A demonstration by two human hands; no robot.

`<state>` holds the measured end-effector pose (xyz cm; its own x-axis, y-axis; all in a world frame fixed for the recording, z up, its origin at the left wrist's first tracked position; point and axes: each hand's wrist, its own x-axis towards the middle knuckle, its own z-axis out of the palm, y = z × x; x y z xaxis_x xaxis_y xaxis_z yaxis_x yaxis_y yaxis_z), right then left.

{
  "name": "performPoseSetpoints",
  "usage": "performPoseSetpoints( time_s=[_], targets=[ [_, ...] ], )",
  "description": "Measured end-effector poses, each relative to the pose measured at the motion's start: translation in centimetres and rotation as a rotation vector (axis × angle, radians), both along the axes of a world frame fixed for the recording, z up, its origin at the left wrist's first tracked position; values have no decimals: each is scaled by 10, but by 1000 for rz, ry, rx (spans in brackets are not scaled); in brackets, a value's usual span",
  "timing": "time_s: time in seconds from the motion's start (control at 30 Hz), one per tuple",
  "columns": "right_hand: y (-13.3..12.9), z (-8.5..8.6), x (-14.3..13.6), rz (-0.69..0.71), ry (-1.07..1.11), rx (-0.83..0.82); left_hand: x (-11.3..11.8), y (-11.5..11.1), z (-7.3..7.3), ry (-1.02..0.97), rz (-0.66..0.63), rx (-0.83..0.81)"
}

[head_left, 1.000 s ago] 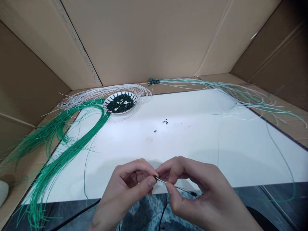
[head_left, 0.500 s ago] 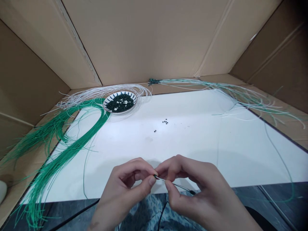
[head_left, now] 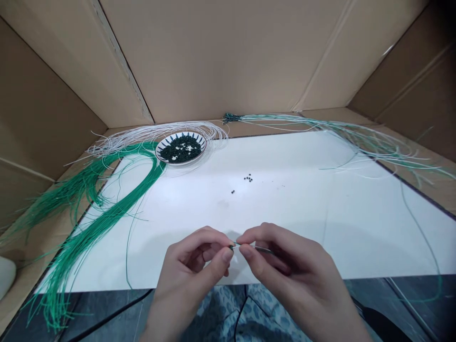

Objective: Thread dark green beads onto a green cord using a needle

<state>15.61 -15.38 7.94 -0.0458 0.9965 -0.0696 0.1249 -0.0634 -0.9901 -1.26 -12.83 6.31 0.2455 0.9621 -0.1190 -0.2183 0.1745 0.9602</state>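
Note:
Over the near edge of the white board [head_left: 199, 199], my two hands almost meet. My left hand [head_left: 199, 259] pinches a small dark bead [head_left: 231, 247] between thumb and forefinger. Thin cords [head_left: 261, 249], one whitish and one darker, run from the bead into the thumb and forefinger of my right hand [head_left: 290, 261], which is closed on them. Whether a cord goes through the bead is too small to tell. On the board beyond my hands lie several loose dark beads [head_left: 248, 178], with a small clump [head_left: 232, 192] nearer me.
A patterned dish [head_left: 167, 160] of dark beads stands back left. Beside it lie a green cord bundle [head_left: 121, 206] and white cords [head_left: 142, 130]. Cords with dark beaded ends [head_left: 233, 118] stretch along the back right. Cardboard walls [head_left: 228, 57] surround the board.
My right thumb has moved up to meet the forefinger, nearer the bead. Both hands sit slightly higher in view. My left hand keeps its pinch, and the camera view has shifted slightly.

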Motion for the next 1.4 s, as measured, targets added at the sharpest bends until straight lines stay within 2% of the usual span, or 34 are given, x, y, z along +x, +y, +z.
performPoseSetpoints(
  time_s=[0.2, 0.33, 0.53, 0.93, 1.4],
  targets=[
    [-2, 4, -8, -124, -67, 128, 4, -3, 1, 44, 49, 85],
    [-3, 8, -14, -180, -18, 75, 4, -4, 0, 30, 64, 101],
    [-5, 11, -18, -192, 115, -54, 2, -4, -1, -32, 4, 84],
    [-4, 8, -19, -218, -28, 55, 0, -5, -4, -84, -42, 39],
    [-3, 17, -22, -221, 23, -86, 2, -5, -4, -103, -31, 31]
  ],
)
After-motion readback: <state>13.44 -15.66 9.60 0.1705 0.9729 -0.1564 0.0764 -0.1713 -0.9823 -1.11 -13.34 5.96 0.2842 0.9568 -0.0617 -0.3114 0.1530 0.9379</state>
